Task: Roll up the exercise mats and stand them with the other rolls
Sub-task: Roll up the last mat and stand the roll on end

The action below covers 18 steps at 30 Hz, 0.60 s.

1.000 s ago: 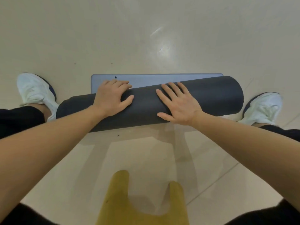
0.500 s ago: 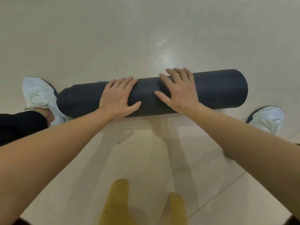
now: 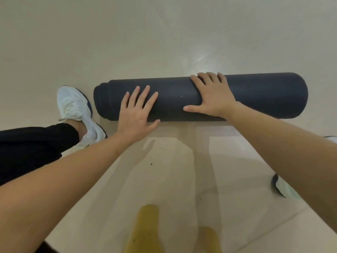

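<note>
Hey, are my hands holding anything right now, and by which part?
Nothing is gripped. The left hand and the right hand both press flat on the rolled mat, on its upper side around mid-length.

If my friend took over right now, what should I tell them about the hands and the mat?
Left hand: open, flat on the mat, on its near side toward its left end.
Right hand: open, fingers draped over the top of the roll.
Mat: rolled, lying on its side on the floor; no flat part shows.
Done: rolling. Left: stand it with the other rolls, which are out of view.
</note>
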### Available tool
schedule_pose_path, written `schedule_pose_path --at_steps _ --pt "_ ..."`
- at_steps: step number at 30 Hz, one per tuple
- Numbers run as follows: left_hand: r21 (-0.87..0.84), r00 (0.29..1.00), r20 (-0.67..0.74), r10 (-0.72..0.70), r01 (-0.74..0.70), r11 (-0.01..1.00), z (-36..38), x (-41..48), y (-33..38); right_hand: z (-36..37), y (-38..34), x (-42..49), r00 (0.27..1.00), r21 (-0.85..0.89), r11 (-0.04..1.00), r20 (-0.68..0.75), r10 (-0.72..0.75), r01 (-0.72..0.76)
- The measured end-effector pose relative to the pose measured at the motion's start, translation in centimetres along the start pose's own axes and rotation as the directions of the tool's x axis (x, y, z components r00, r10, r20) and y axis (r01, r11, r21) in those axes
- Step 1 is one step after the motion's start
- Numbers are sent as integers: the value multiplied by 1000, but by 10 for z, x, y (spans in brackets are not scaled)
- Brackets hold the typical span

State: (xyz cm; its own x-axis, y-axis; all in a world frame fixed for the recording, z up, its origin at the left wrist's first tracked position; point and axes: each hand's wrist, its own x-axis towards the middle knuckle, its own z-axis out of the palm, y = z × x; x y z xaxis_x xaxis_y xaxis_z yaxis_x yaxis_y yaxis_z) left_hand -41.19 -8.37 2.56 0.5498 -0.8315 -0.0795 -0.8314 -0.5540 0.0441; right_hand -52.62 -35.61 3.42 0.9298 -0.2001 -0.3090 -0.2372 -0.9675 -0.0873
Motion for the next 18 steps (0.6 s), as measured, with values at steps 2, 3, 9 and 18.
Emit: schedule_pose_path --at_steps 2,3,9,18 --pt "18 1000 11 -26 26 1000 5 1 -9 -8 1 8 998 -5 999 49 32 -31" --pt "8 1000 9 -27 27 1000 6 4 -11 -10 -2 9 998 -17 998 38 59 -58" --pt "-131 1000 -27 -11 8 991 2 20 -28 6 -74 3 999 -97 995 -29 -34 31" --pt "-638 660 214 -720 653 409 -3 6 -63 -5 -67 47 998 -107 993 37 45 -41"
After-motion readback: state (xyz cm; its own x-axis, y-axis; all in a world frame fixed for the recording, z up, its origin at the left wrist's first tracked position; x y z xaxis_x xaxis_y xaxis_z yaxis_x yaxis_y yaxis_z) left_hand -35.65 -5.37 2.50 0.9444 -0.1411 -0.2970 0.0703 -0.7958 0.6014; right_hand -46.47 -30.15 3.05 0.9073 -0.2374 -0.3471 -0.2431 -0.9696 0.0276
